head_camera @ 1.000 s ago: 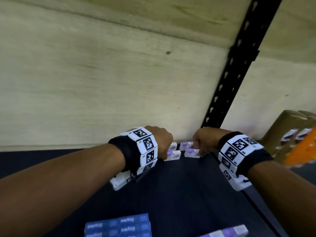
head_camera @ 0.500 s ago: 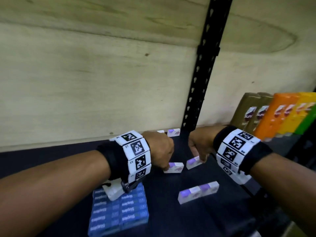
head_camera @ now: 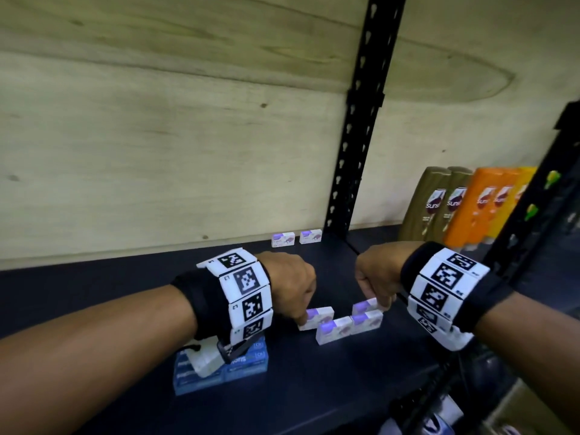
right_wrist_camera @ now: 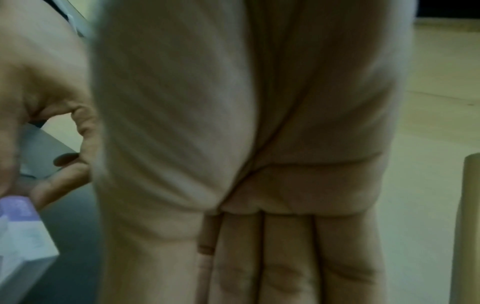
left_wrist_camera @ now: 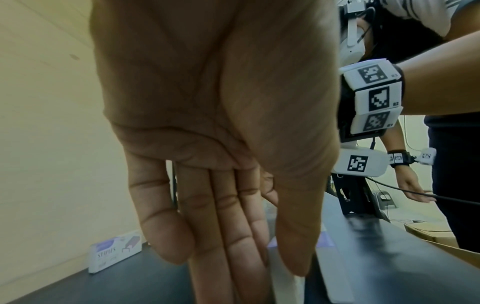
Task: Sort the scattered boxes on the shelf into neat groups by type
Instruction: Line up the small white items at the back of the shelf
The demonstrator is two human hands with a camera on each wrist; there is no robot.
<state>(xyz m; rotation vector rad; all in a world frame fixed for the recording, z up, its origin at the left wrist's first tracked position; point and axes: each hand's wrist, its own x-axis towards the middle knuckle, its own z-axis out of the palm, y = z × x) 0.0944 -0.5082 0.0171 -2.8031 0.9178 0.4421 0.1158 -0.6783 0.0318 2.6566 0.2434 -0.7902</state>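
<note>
The left hand (head_camera: 290, 285) pinches a white-and-purple staples box (head_camera: 317, 318) between straight fingers and thumb; the right hand (head_camera: 375, 279) grips another (head_camera: 364, 307). Two more (head_camera: 348, 329) lie touching just before them on the dark shelf (head_camera: 125, 296). Two stand at the back wall (head_camera: 296, 238). A blue Staples stack (head_camera: 248, 365) sits beneath the left wrist. Five Sunsilk bottles (head_camera: 464, 205) stand right.

Both our forearms reach in over the shelf, hands side by side and apart.

Our left hand (head_camera: 290, 285) points its fingers (left_wrist_camera: 207, 236) straight down, thumb alongside. Our right hand (head_camera: 375, 282) does the same, fingers (right_wrist_camera: 285, 257) straight and close together. Marker bands wrap both wrists; what the fingertips meet is hidden.
</note>
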